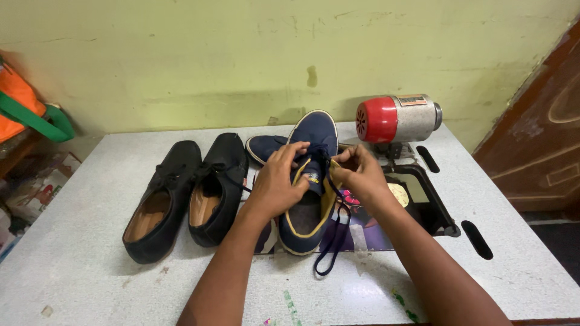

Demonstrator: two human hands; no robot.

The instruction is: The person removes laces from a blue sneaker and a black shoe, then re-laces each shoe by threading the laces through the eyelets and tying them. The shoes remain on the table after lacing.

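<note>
Your two hands working the lace of a navy shoe on a speckled grey table.

From left to right: an orange bag with a green strap sits at the far left edge, well apart from your grip; a pair of black lace-up shoes lies just left of your left hand, the nearer one almost touching your wrist. Your left hand is closed around the tongue and collar of the navy shoe with yellow trim, fingertips pinching the dark blue lace at the eyelets. Your right hand pinches the same lace from the other side, and its loose end hangs below your grip onto the table. A second navy shoe lies just behind your left hand. Beyond your right hand stands a red-and-silver motor, with a black-rimmed opening in the table just to its right.
</note>
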